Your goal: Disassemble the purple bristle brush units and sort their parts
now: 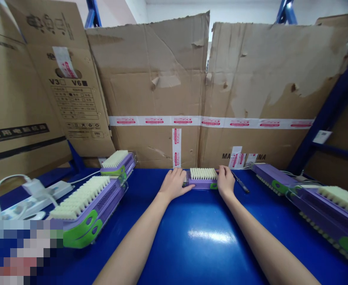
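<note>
A purple brush [203,183] with green trim and rows of cream bristles lies on the blue table near the cardboard at the back, bristles up. My left hand [174,184] grips its left end, with the thumb along the front side. Around the right end my right hand [225,180] is closed, its fingertips partly hidden behind the brush. Just right of that hand, a dark slim pen-like tool [241,183] rests on the table.
More purple brushes stand at left [87,206] and far left back [119,163]. Others lie at right [328,213] and back right [273,176]. A white power strip [52,192] with cables sits at left. Cardboard sheets [150,95] wall the back, beside a blue post [316,114].
</note>
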Demonstrator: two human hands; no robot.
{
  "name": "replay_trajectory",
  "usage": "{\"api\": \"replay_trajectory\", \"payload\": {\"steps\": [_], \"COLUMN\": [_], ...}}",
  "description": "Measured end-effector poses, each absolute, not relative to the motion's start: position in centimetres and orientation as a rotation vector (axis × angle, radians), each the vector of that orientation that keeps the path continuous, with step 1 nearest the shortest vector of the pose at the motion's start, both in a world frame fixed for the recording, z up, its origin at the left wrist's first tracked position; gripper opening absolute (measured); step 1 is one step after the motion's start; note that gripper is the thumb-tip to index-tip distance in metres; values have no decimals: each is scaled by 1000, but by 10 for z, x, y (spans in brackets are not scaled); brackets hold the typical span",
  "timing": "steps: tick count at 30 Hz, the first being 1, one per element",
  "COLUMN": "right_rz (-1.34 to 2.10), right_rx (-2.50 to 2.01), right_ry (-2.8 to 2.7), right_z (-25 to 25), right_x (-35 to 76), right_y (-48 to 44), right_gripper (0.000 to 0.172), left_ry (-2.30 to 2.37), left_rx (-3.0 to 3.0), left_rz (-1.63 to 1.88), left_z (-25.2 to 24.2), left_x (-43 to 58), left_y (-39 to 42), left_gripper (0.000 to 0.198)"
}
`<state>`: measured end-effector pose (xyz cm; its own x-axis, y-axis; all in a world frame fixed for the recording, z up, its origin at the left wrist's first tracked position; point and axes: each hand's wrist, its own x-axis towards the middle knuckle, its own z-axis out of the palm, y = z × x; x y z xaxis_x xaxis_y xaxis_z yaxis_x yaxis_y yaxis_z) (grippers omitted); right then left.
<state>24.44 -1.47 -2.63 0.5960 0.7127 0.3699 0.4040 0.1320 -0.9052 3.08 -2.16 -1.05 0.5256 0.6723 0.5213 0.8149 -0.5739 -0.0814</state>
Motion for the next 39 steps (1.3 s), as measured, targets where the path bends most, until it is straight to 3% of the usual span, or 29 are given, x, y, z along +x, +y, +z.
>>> {"api": "replay_trajectory", "payload": {"steps": [3,9,11,17,27,39], "right_rz": [358,492,507,514,374,277], "right_rx": [-1410,-1324,-1307,-1297,-1408,-1472], "right_ry": [-1047,-1127,-1149,-1196,-1179,-1179], "right_z": [-27,-28,-29,-32,-25,-21], "right_x": [243,241,240,241,240,234], "right_y": [-13,-10,-10,-6,-10,-20], "right_gripper": [48,54,55,58,45,46], "left_ry": [-1280,-1689,-1725,-1765,-1792,-1653], "left_rx": [-2510,-2713,-2780,-2900,-3149,-2835], "left_rz": [-734,-904,-969,-1115,-1092,-951], "left_z": [-12,-17,-17,-13,-6,-13], "left_x": [30,28,28,27,19,25], "left_y": [-22,-14,-12,-10,-8,-16], "left_gripper": [50,88,92,87,89,85]}}
